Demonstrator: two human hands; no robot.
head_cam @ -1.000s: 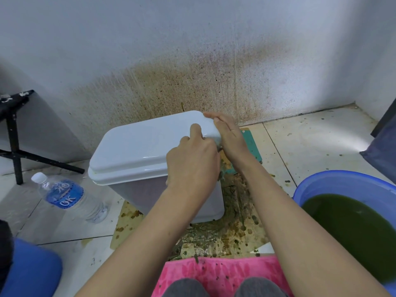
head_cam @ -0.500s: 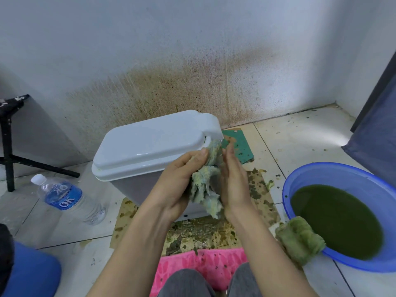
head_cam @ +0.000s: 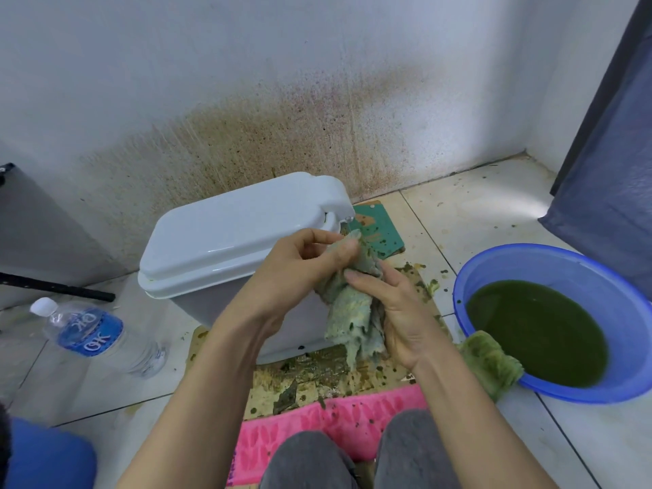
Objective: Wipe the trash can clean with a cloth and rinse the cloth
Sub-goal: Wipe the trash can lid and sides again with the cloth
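before the trash can (head_cam: pixel 225 241), left hand (head_cam: pixel 293 273) pinches cloth (head_cam: pixel 347 314), right hand (head_cam: pixel 405 317) flat against it

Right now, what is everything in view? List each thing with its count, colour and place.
trash can: one, white lid on grey body, on the floor by the stained wall
cloth: one, pale green and soiled, between the hands, in front of the can
second cloth: one, green, on the floor against the basin
basin: one, blue, holds dark green water, right
water bottle: one, clear with blue label, lying left of the can
soiled sheet: one, brown, under the can's front
green board: one, on the floor right of the can
pink mat: one, by the knees
curtain: one, dark blue, far right
left hand: pinches the cloth's top
right hand: lies against the cloth, fingers straight
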